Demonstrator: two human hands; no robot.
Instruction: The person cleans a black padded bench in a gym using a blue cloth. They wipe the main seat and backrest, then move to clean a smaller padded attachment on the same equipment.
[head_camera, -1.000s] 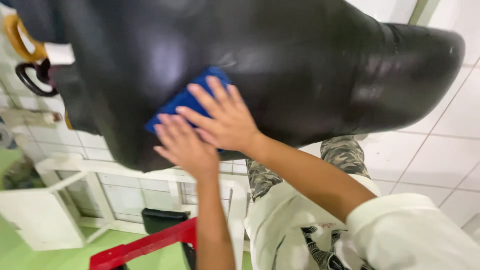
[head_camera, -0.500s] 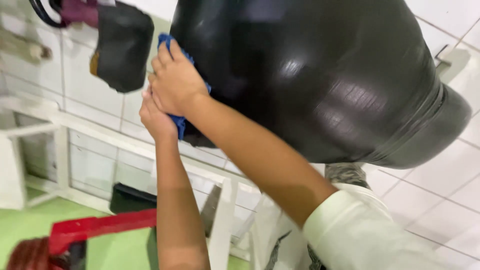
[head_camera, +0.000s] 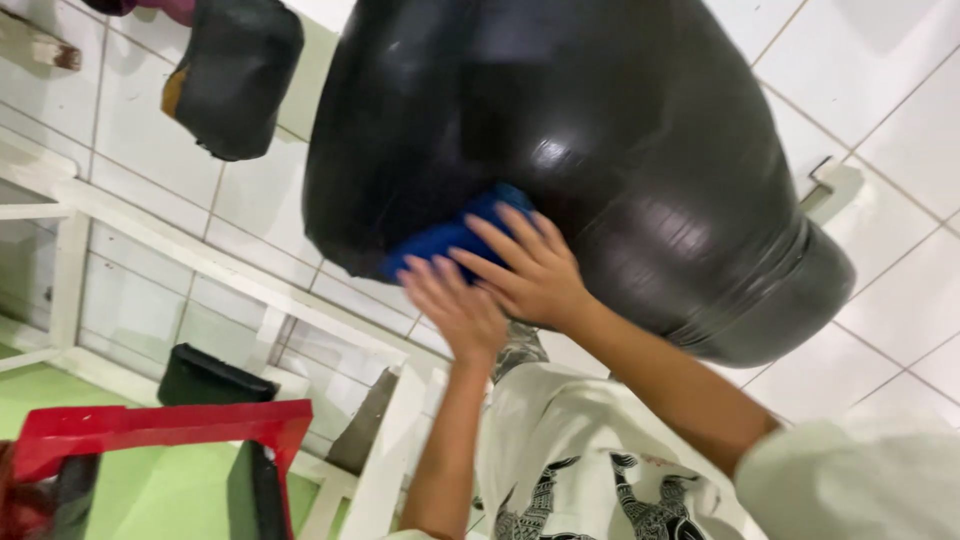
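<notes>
Glossy black bag (head_camera: 620, 150), smooth and leathery, catching highlights; soft blue cloth (head_camera: 445, 238) pressed on it; shiny white wall tiles (head_camera: 900, 130) at two o'clock.

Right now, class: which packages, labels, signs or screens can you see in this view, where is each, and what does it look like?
No labels, signs or screens show.
The nearest thing to a package: large glossy black bag, bulging, upper centre; both hands, left hand and right hand, press a blue cloth against it.

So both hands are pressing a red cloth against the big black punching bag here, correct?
Not quite: the cloth is blue, not red, as the head view shows. The left hand and right hand do both press it against the big black punching bag.
</notes>
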